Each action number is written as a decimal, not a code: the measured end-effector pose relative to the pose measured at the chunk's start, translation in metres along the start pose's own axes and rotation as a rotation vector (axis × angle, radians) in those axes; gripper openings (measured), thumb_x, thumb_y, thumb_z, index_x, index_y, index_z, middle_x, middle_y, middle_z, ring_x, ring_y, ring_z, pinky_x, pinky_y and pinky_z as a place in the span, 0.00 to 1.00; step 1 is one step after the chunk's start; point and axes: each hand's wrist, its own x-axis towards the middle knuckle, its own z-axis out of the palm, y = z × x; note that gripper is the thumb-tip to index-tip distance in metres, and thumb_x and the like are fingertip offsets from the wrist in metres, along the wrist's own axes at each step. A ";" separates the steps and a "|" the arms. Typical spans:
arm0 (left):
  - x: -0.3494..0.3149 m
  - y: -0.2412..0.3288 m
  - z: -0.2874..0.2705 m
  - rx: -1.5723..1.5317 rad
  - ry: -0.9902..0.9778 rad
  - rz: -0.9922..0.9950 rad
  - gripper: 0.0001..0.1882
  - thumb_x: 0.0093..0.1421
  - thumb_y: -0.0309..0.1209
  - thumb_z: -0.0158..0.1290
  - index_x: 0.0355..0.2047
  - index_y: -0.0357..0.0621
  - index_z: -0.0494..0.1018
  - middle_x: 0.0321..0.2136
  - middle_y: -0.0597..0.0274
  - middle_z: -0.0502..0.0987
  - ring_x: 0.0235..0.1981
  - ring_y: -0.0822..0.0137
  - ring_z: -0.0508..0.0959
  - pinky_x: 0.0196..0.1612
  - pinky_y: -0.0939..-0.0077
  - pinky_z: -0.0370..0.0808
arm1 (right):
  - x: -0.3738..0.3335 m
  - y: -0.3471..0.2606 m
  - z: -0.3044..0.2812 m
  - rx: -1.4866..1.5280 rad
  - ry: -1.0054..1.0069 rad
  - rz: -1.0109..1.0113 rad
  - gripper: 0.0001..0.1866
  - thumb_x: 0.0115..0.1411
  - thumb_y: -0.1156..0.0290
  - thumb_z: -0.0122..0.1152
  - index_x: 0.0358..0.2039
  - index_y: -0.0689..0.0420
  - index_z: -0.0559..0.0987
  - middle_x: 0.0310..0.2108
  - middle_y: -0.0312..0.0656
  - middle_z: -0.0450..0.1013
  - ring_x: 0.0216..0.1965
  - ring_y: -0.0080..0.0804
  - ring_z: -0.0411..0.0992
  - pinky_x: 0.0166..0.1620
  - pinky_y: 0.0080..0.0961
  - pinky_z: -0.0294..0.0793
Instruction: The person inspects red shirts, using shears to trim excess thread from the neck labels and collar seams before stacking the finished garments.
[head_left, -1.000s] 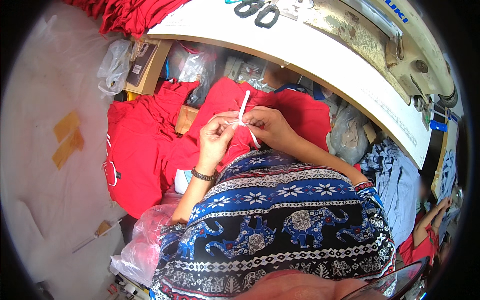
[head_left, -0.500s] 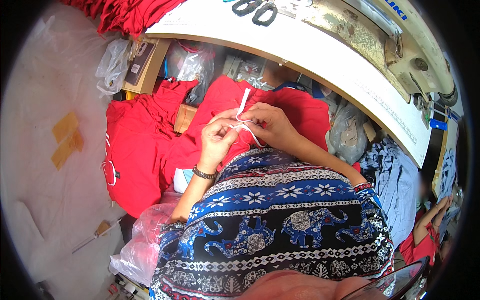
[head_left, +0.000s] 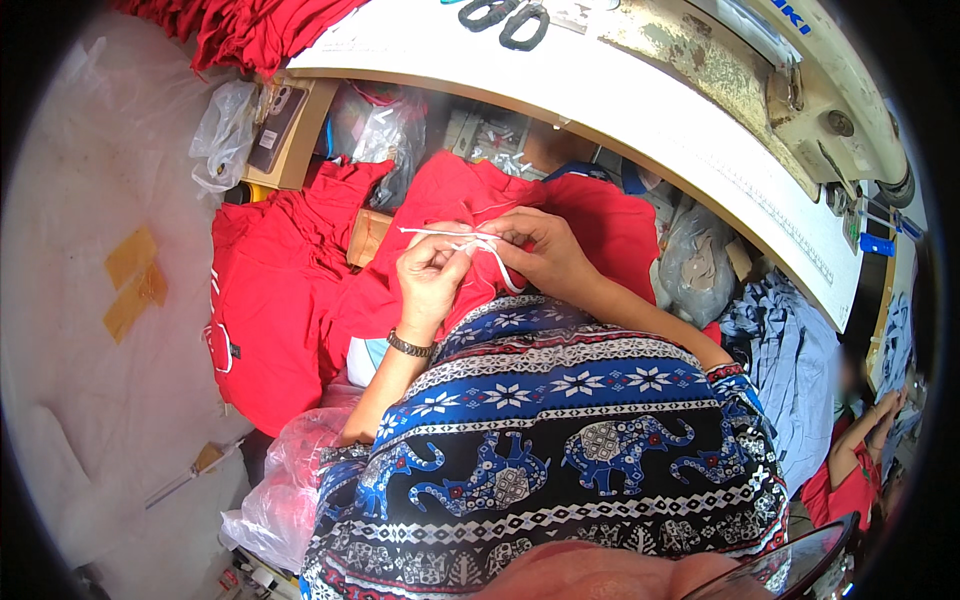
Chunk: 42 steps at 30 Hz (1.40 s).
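A thin white cord (head_left: 430, 232) is looped between my two hands above a red garment (head_left: 450, 190) spread over my lap. My left hand (head_left: 430, 278), with a dark watch on its wrist, pinches the cord between thumb and fingertips. Close beside it, my right hand (head_left: 550, 250) also has thumb and finger closed on the cord. One free end points left over the left fingers, and another part hangs in a curve below the right fingers. Where the strands cross, the fingertips partly hide them.
More red garments (head_left: 265, 300) are heaped at my left, beside a plastic bag (head_left: 290, 480). Ahead lies a white table (head_left: 420, 45) bearing black-handled scissors (head_left: 525, 25) and a sewing machine (head_left: 800, 120). Blue-grey cloth (head_left: 785, 370) is piled at the right, near another person's arm (head_left: 850, 445).
The cord's free end, upright before, now lies leftward across my left fingers. My right fingers have shifted slightly at the crossing; both hands stay in nearly the same place.
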 end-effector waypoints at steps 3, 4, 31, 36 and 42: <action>0.000 -0.004 0.000 -0.086 0.051 0.016 0.07 0.53 0.13 0.56 0.29 0.37 0.73 0.40 0.54 0.76 0.40 0.69 0.76 0.43 0.79 0.72 | 0.001 -0.002 0.002 0.026 -0.003 -0.008 0.09 0.58 0.78 0.60 0.39 0.62 0.81 0.30 0.32 0.73 0.28 0.12 0.66 0.31 0.12 0.66; 0.001 -0.005 0.002 -0.120 0.070 0.033 0.07 0.53 0.13 0.56 0.29 0.37 0.73 0.39 0.54 0.77 0.38 0.72 0.76 0.40 0.82 0.72 | 0.002 -0.003 0.002 0.025 -0.006 -0.018 0.09 0.58 0.78 0.60 0.39 0.62 0.81 0.30 0.32 0.73 0.28 0.12 0.66 0.32 0.12 0.67; 0.050 0.110 -0.018 -0.295 0.190 0.393 0.09 0.56 0.14 0.54 0.32 0.40 0.69 0.38 0.52 0.76 0.38 0.68 0.76 0.43 0.76 0.74 | 0.036 -0.123 -0.024 -0.343 -0.179 -0.560 0.09 0.51 0.78 0.63 0.35 0.55 0.81 0.28 0.38 0.73 0.34 0.36 0.71 0.46 0.32 0.67; 0.042 0.168 -0.004 -0.248 0.049 0.827 0.10 0.53 0.14 0.56 0.32 0.37 0.68 0.37 0.48 0.77 0.36 0.59 0.79 0.44 0.60 0.77 | 0.027 -0.208 -0.065 -0.556 -0.503 -0.502 0.09 0.51 0.66 0.69 0.32 0.51 0.81 0.27 0.36 0.73 0.35 0.34 0.70 0.55 0.39 0.59; 0.047 0.076 0.018 -0.211 0.048 0.277 0.08 0.56 0.13 0.54 0.30 0.38 0.68 0.37 0.52 0.76 0.39 0.69 0.77 0.42 0.78 0.75 | 0.025 -0.114 -0.070 -0.802 -0.296 -0.139 0.18 0.48 0.56 0.70 0.35 0.54 0.80 0.36 0.36 0.74 0.47 0.34 0.69 0.60 0.43 0.52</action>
